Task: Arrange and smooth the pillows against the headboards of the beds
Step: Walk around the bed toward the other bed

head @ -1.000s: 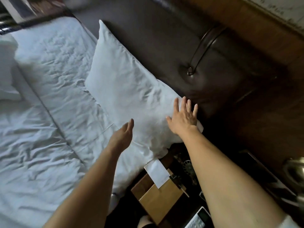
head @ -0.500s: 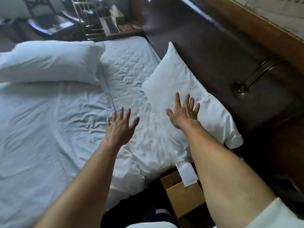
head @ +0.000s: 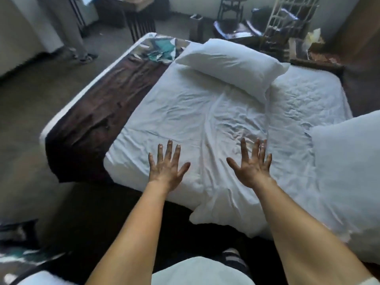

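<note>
White far pillow (head: pixel 230 64) lies mid-bed, both hands (head: pixel 167 166) (head: pixel 251 164) splayed, empty, apart above sheet (head: pixel 185 120) w/ risk: long reach rumples it.

Creased matt white cloth sheet (head: pixel 205 124); dark, perhaps satiny, bed runner (head: pixel 98 120).

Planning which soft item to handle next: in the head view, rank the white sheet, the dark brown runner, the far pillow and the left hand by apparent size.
1. white sheet
2. dark brown runner
3. far pillow
4. left hand

The far pillow lies farther from the camera, so it looks smaller than it really is.
</note>
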A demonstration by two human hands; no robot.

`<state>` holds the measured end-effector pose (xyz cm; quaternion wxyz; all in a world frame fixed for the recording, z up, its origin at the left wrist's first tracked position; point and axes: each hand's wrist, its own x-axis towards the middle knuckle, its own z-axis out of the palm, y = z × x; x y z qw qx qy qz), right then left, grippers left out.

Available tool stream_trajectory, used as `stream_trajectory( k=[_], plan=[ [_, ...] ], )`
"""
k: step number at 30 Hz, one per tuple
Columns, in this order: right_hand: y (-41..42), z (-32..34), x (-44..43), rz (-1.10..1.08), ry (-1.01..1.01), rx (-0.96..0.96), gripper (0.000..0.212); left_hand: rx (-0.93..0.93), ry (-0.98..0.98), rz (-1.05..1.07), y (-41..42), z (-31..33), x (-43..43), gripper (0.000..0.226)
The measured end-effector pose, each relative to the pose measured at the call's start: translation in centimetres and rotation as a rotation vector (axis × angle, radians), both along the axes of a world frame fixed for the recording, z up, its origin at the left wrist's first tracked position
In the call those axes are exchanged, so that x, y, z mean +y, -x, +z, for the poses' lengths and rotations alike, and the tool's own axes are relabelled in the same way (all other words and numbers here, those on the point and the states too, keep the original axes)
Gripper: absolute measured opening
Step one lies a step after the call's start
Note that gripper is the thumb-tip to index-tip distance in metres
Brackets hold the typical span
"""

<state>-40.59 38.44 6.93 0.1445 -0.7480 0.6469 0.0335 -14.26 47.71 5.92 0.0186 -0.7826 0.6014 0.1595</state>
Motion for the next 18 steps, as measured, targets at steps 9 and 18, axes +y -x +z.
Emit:
stream_trajectory(
  k=[9,18],
  plan=[
    [-20.5,-1.7,4.6,0.434,-0.011,0.068,0.087,0.011,0.044,0.475,-15.1,-2.8,14.6,0.079],
    [-40.0,-3.7,8.2,0.84,-0.048,0.075,0.09,0.025,-0.002,0.853,-24.8,-6.3,23.9,0.084]
  ],
)
